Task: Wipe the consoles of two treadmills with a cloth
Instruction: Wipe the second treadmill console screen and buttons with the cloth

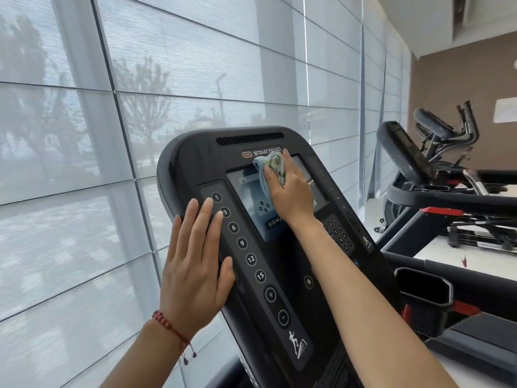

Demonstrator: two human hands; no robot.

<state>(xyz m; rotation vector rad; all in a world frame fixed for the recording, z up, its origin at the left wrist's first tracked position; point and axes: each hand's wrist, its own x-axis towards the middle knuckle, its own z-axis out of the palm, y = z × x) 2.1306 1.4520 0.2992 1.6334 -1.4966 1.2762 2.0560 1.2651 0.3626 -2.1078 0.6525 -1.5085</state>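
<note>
Your right hand reached up the centre of the frame, arm outstretched, its grip pressing a bunched pale-blue cloth flat-fingered against the top of the treadmill console screen, just below the brand lettering. Your left hand, wearing a red bracelet at the wrist, rested with fingers spread and straight on the console's left edge beside the numbered buttons. A second treadmill stood at right.

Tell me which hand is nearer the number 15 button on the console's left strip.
Left. The left hand lies flat beside the number 15 button, thumb close by; the right hand presses the cloth on the screen higher up.
</note>
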